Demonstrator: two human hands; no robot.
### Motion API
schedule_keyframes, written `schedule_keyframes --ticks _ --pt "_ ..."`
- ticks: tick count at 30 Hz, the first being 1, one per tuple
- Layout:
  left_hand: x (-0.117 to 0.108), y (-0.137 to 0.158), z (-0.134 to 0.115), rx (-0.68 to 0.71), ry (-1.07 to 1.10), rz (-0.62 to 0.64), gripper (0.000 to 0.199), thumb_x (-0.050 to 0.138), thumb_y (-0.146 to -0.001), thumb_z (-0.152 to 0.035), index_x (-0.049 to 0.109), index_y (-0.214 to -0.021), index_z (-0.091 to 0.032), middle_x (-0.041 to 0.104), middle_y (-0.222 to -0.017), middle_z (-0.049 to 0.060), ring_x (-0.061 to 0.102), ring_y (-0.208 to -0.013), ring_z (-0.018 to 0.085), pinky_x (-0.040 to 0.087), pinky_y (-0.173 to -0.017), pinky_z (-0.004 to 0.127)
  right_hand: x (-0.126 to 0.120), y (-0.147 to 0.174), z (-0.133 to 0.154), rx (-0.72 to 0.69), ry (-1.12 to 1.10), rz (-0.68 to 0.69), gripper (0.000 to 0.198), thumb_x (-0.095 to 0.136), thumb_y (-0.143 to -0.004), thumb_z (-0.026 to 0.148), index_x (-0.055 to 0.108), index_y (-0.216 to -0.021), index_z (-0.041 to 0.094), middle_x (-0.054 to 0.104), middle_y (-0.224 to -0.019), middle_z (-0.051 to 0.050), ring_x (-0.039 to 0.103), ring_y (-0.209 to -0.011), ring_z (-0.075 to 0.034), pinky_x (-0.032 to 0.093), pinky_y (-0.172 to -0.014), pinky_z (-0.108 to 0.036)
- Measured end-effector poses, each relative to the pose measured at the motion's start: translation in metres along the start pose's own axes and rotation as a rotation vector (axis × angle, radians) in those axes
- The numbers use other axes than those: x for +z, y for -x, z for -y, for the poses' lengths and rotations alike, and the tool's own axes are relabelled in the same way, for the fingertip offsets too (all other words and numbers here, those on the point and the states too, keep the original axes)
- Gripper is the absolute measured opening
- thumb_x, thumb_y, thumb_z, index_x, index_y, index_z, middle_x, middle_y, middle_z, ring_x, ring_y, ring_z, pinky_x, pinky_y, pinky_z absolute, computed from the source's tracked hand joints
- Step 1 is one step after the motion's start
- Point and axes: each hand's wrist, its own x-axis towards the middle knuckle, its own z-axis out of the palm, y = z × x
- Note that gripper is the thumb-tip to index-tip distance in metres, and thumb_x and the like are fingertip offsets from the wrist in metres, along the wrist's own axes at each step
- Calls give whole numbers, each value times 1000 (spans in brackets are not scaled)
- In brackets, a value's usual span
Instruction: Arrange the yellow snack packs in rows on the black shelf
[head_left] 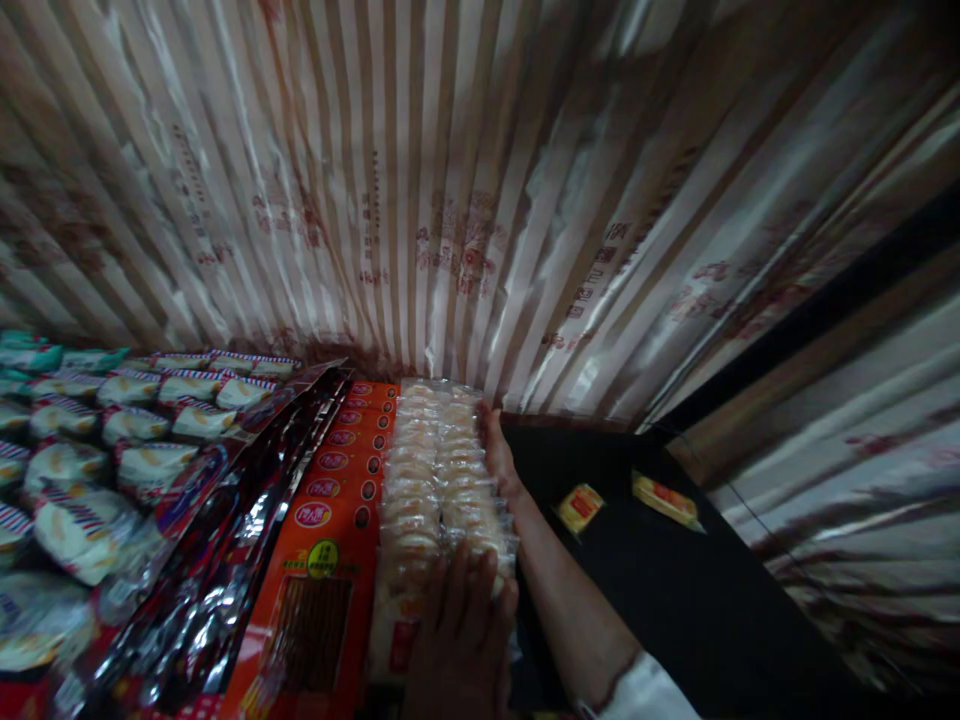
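Two side-by-side rows of clear-wrapped pale snack packs (pixel 439 470) stand lined up, running away from me. My left hand (pixel 461 635) lies flat against their near end, fingers stretched out and pointing away. Along the right side of the rows, my right hand (pixel 500 455) reaches to the far end and rests against the wrappers; its fingers are partly hidden. Left of the pale packs, and touching them, is an overlapping line of orange packets (pixel 319 510) with round logos. The nearest orange packet shows brown sticks through a window.
Dark shiny packets (pixel 225 560) and many white pouches with striped tops (pixel 127 430) fill the left. Two small yellow packs (pixel 581 508) (pixel 666 500) lie on the black surface (pixel 645 600) at right. Striped plastic sheeting (pixel 450 180) hangs behind, with a dark bar (pixel 810 310) at right.
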Motion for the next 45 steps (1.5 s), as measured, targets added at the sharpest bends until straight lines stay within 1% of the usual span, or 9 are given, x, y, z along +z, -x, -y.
schedule_keyframes --ticks 4,10,18,24,30,33,36,39,45 --pt "-7 -3 1 1 2 31 53 52 -84 -46 50 -133 -27 41 -147 2 25 -141 27 8 -117 44 -3 4 7 30 -18 -16 54 43 -85 63 58 -118 24 65 -121 -3 54 -121 -21 42 -104 -42" --pt "-13 -1 -2 -33 9 122 53 50 -86 -41 44 -137 -28 37 -150 1 29 -139 27 13 -116 46 -22 42 28 -133 47 -98 51 41 -86 62 62 -114 25 50 -141 -1 36 -136 -15 19 -117 -39" --pt "-21 -6 -4 -42 -54 138 45 46 -89 -36 48 -132 -22 47 -142 8 38 -134 27 29 -108 45 -58 153 65 -219 31 -123 54 48 -80 67 66 -110 26 55 -135 -5 40 -134 -22 23 -114 -44" --pt "-19 -2 -3 -18 -57 79 46 41 -91 -34 48 -131 -13 47 -142 13 36 -136 26 25 -112 44 -95 246 78 -226 184 -236 57 43 -83 67 59 -120 27 56 -133 -10 45 -130 -27 28 -110 -52" --pt "-31 -2 -6 -28 -55 223 53 44 -90 -36 39 -139 -18 39 -147 13 31 -139 27 26 -111 49 -134 317 59 -15 374 -427 61 52 -77 67 60 -120 25 62 -125 -11 55 -118 -31 43 -99 -50" --pt "-43 10 -21 -39 -9 202 49 44 -90 -31 42 -136 -14 39 -147 15 28 -140 29 31 -110 47 -148 342 40 47 515 -499 56 61 -72 62 64 -113 24 67 -119 -7 59 -113 -30 49 -93 -44" --pt "-57 38 -49 -42 76 243 39 42 -89 -23 54 -124 -10 49 -138 16 38 -134 26 39 -106 40 -158 360 21 54 737 -429 49 63 -69 58 69 -101 22 70 -110 -8 62 -109 -30 52 -91 -43" --pt "-68 74 -79 -78 172 455 29 44 -86 -17 64 -108 -16 64 -118 10 55 -116 21 46 -99 34 -160 371 8 92 959 -295 43 55 -72 54 71 -94 21 73 -99 -11 66 -99 -31 52 -87 -43" --pt "-74 139 -99 -180 140 874 40 44 -82 -9 63 -116 -15 68 -111 13 62 -105 21 51 -85 30 -136 387 1 209 1391 192 35 44 -76 28 72 -95 22 74 -96 -10 68 -91 -27 51 -79 -34"
